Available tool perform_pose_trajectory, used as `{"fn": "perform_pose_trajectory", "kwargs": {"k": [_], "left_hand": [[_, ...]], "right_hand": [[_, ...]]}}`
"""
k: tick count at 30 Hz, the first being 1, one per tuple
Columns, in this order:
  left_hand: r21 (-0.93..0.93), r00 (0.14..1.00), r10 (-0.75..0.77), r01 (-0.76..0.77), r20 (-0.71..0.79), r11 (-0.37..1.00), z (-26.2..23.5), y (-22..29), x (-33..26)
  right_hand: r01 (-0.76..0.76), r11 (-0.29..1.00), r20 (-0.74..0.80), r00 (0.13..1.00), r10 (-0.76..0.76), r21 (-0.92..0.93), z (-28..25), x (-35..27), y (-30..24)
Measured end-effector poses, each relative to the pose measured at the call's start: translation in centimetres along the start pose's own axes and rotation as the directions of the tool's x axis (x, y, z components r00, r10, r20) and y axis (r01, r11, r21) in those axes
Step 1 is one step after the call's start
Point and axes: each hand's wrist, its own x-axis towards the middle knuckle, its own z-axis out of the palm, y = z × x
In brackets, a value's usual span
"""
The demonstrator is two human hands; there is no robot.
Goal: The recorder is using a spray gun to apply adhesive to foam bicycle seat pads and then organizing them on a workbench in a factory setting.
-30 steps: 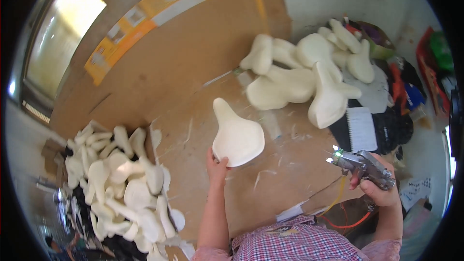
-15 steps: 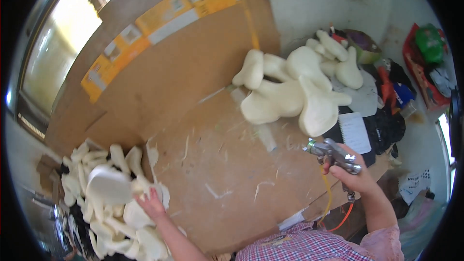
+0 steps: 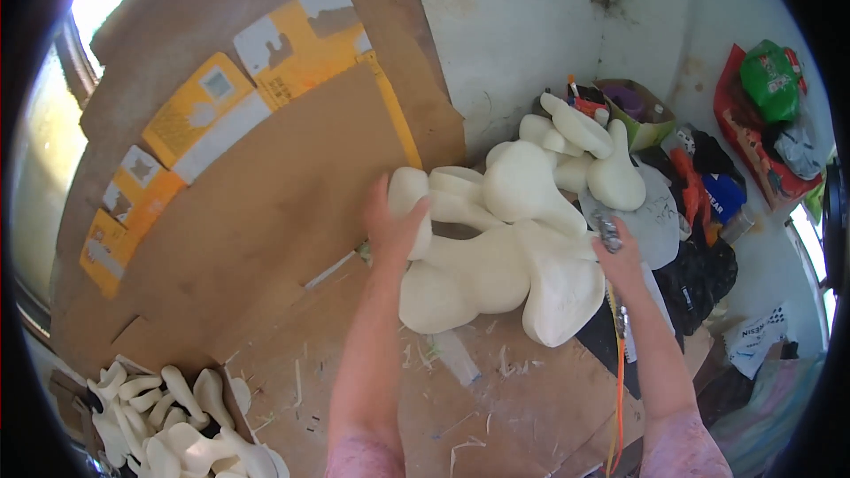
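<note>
Our left hand [image 3: 394, 226] clasps a cream saddle-shaped foam piece [image 3: 410, 212] atop the heap [image 3: 496, 274]. Our right hand [image 3: 620, 257] stays closed around the metal spray gun [image 3: 609, 232]. Pulling carelessly may topple neighbouring pieces.

Flat brown cardboard-covered surface [image 3: 292, 363] carries a heap of cream foam saddle-shaped pieces [image 3: 496, 265], pale shavings [image 3: 416, 358] and a clear plastic tube [image 3: 456, 356].

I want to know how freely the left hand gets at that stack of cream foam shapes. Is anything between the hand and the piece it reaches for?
Nothing visible stands between them. The left hand already rests on the nearest cream foam piece at the left edge of the foam pile. The right hand, with a tool, sits at the pile's right side.
</note>
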Motion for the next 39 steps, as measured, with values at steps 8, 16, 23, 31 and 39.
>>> {"fn": "perform_pose_trajectory", "kwargs": {"k": [8, 16, 23, 31, 39], "left_hand": [[-0.094, 0.948, -0.303, 0.295, -0.100, 0.951, -3.1, -6.6, -4.1], [-0.831, 0.481, -0.877, 0.494, 0.014, 0.257, -17.9, -9.7, -35.1], [-0.283, 0.329, -0.794, 0.937, 0.512, 0.206, -23.4, -10.8, -38.9], [-0.614, 0.595, -0.803, 0.647, 0.036, 0.452, -24.8, -10.8, -39.8], [-0.653, 0.511, -0.859, 0.639, -0.033, 0.405, -26.1, -13.3, -41.4]], "right_hand": [[0.320, 0.911, 0.451, 0.875, -0.177, -0.262, 6.0, -4.9, -9.2], [0.324, 0.937, 0.633, 0.701, -0.329, 0.129, 8.4, -14.6, -15.9], [-0.051, 0.887, 0.823, 0.400, -0.403, 0.459, 1.1, -22.7, -19.8], [-0.270, 0.784, 0.796, 0.439, -0.417, 0.559, -11.1, -24.0, -21.6], [-0.100, 0.892, 0.881, 0.234, -0.410, 0.442, -13.2, -24.7, -20.3]]}}
